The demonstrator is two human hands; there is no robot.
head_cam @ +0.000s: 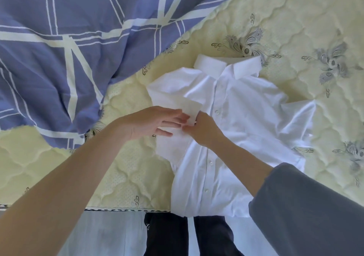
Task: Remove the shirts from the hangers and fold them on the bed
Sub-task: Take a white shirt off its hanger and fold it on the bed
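Note:
A white button-up shirt (240,106) lies front up on the pale yellow quilted mattress (128,177), collar toward the far side, hem at the near edge. Its left sleeve is folded inward over the chest. My right hand (202,129) pinches the folded sleeve fabric near the button line. Beside it, my left hand (155,122) hovers over the same fold with straight fingers, fingertips touching the cloth. The shirt's right sleeve spreads out flat to the right. No hanger is in view.
A blue duvet (59,49) with white stripes is bunched over the far left of the bed. The mattress edge (118,209) runs along the bottom, with my dark trouser legs (167,236) and pale floor below it.

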